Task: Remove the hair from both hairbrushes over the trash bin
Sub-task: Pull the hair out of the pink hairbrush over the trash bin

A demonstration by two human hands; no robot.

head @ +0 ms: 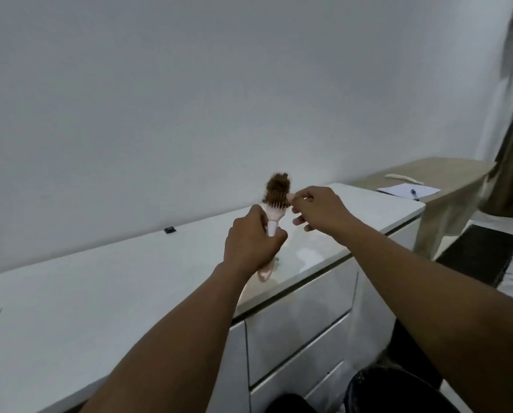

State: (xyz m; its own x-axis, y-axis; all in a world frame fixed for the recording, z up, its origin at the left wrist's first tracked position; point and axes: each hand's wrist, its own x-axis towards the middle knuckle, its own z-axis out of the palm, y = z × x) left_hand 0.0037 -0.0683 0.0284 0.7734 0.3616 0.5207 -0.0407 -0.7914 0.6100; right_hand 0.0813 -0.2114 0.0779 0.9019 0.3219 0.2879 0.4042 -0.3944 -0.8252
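Observation:
A pink hairbrush (274,212) stands upright above the white dresser top (106,281). My left hand (250,242) is closed around its handle, and the handle's end shows below my palm. A thick clump of brown hair (277,186) sits tangled in the bristles at the top of the brush head. My right hand (318,210) is level with the brush head, its thumb and forefinger pinched at the right edge of the hair. The dark trash bin (398,393) stands on the floor at the lower right, below my right forearm. No second brush is in view.
The dresser has drawer fronts (303,323) facing me and a small black object (169,230) near the wall. A wooden desk (455,171) at the right holds paper (404,189), a pen (414,194) and a cream item (404,178). A dark mat (482,254) lies beyond.

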